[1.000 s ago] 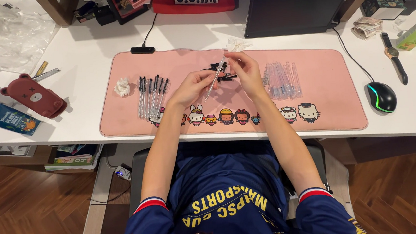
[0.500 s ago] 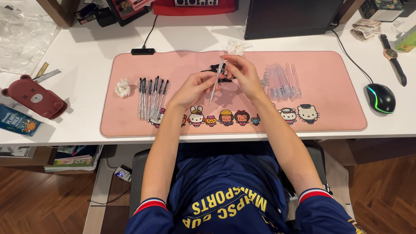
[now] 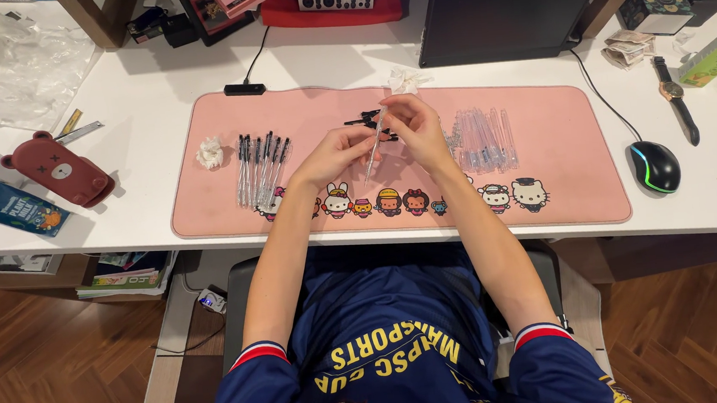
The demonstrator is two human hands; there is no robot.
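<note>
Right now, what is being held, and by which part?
A clear pen: the left hand pinches its lower end, the right hand its upper end.

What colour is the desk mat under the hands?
Pink, with a row of cartoon animal figures along its near edge: the large rectangular desk mat, seen in the head view.

**Single head-worn view, looking down**

One camera, worn on the person's head, faces steeply downward over the white bench. It frames the pink mat centrally at moderate range, with the person's lap and the wood floor below.
</note>
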